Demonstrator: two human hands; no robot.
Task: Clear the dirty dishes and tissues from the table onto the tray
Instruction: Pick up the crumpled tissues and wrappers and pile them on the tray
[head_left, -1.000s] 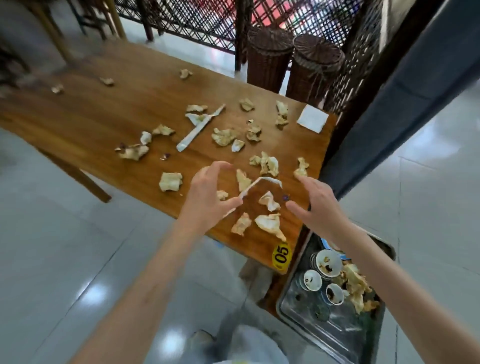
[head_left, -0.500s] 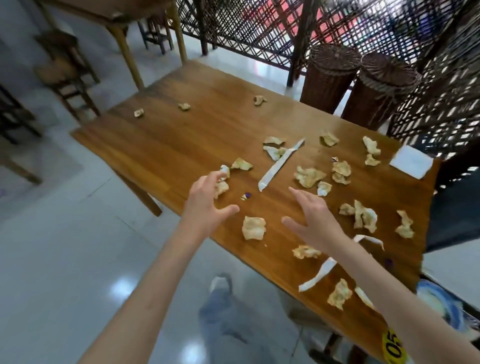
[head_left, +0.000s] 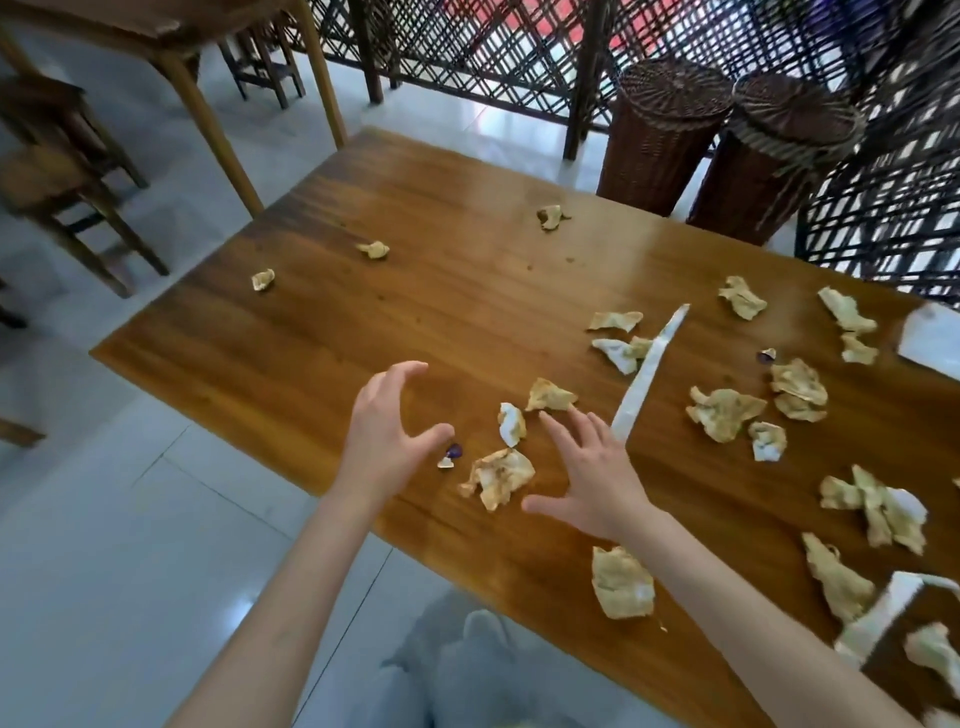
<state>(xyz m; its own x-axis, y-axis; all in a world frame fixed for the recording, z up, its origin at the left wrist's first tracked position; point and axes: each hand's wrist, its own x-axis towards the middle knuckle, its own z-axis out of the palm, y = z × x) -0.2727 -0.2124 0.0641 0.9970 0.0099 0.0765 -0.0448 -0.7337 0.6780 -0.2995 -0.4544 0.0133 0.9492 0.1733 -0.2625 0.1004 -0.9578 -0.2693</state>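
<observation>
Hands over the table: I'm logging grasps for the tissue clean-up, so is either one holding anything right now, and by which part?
Nothing is held. The left hand and right hand hover open, fingers spread, either side of a crumpled tissue lying on the table.

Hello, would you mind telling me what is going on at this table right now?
A person is clearing crumpled, stained tissues off a brown wooden table. Both hands are open and empty: the left hand and right hand hover on either side of one crumpled yellowish tissue near the front edge. Many tissues lie scattered; no tray is in view.
</observation>
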